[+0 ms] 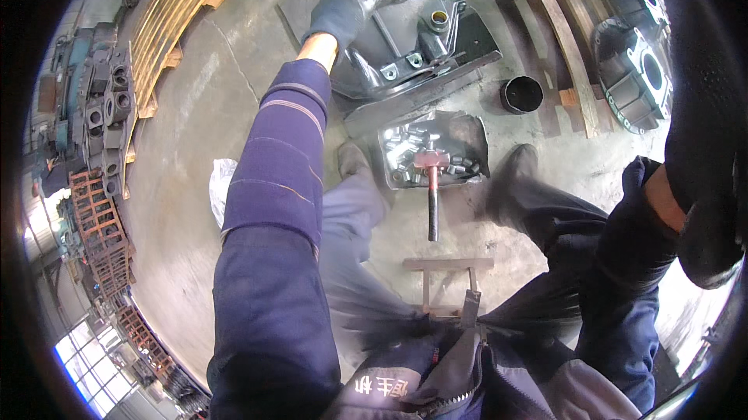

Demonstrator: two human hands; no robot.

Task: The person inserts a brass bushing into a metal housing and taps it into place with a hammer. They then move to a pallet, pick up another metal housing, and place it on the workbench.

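Note:
My left hand (343,15), in a dark grey glove, reaches forward to a grey metal casting (397,40) and grips its upper left rim. The casting has a curved rim, lugs with holes and a round boss holding a brass-coloured ring (439,19). It sits on a dark flat plate (477,44). My right hand (709,241), in a black glove, is raised close at the right edge; its fingers blend into a dark shape. Between my feet is a tray (475,135) of short metal bushings (401,147). A red-headed hammer (433,186) lies across it, handle toward me.
A black round can (522,95) stands right of the casting. Wooden pallets (167,22) lie at left, and more slats (561,30) at right beside large castings (639,69). A low stool frame (448,264) shows between my legs. White plastic (224,186) lies left.

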